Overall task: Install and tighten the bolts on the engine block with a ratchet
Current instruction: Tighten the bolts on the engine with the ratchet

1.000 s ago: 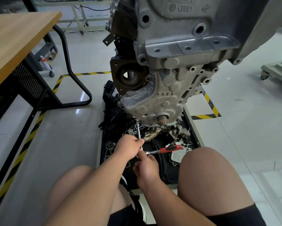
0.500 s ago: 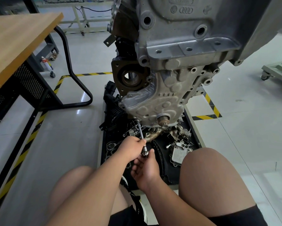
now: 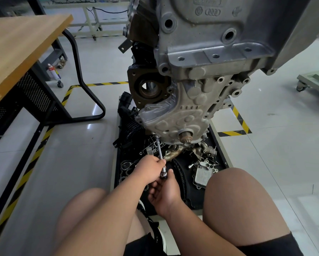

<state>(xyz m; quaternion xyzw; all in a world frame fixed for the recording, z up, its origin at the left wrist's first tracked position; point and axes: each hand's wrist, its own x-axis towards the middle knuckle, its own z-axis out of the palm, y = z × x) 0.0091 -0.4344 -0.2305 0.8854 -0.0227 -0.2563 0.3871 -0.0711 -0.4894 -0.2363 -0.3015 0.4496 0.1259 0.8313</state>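
A grey engine block [image 3: 201,71] hangs upright over a black parts tray [image 3: 201,196]. A ratchet extension bar [image 3: 160,150] runs from a bolt [image 3: 157,136] at the bottom left corner of the timing cover down to the ratchet head [image 3: 163,174]. My left hand [image 3: 149,168] pinches the lower end of the bar. Just below it, my right hand [image 3: 164,193] grips the ratchet, whose handle is hidden inside the palm.
The tray holds several loose engine parts, among them an oil cooler [image 3: 204,174] and an exhaust manifold [image 3: 177,151]. A wooden workbench [image 3: 20,45] with a black frame stands at the left. Yellow-black tape [image 3: 241,122] marks the floor. My bare knees flank the tray.
The red ratchet handle, sticking out to the right one second ago, has swung out of sight into my right palm. Both hands stay on the tool.
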